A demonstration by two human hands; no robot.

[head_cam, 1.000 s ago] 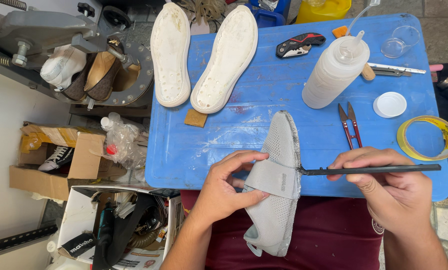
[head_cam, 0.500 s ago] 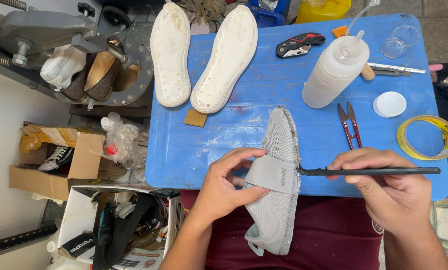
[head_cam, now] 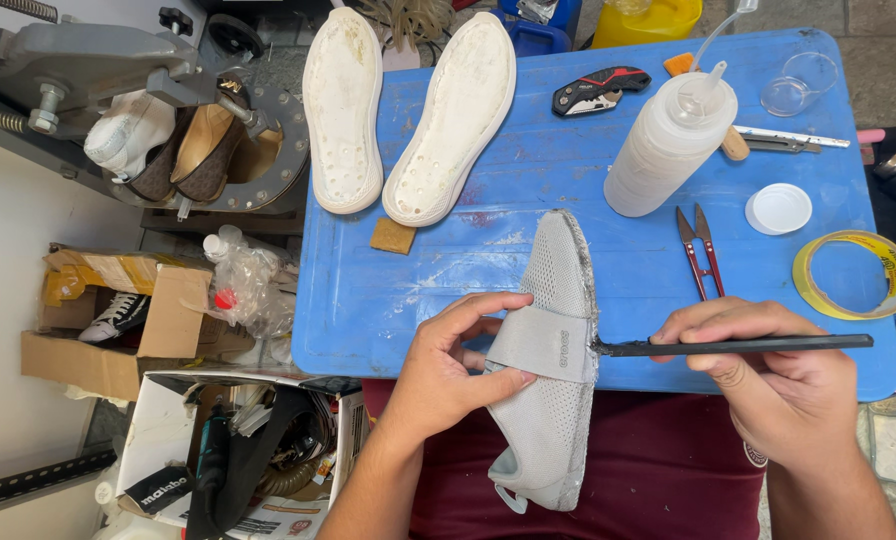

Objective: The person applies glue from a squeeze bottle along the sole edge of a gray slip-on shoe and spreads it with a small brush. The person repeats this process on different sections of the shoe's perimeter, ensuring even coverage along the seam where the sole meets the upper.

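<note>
Two hands on one grey mesh shoe upper [head_cam: 548, 380], brush tip at its edge.

Left hand [head_cam: 448, 370] pinches the upper's elastic band; right hand [head_cam: 768, 380] grips a thin black brush [head_cam: 738, 346] lying crosswise, bristles touching the right rim. Upper runs lengthwise away from the body, toe on the blue table [head_cam: 388, 300], heel over the lap. Since a second ago it's barely budged. Two white soles [head_cam: 408, 110] lie beyond.

Left hand [head_cam: 448, 375] curled, fingers spread — right hand [head_cam: 768, 385] apparently pinched shut.
</note>
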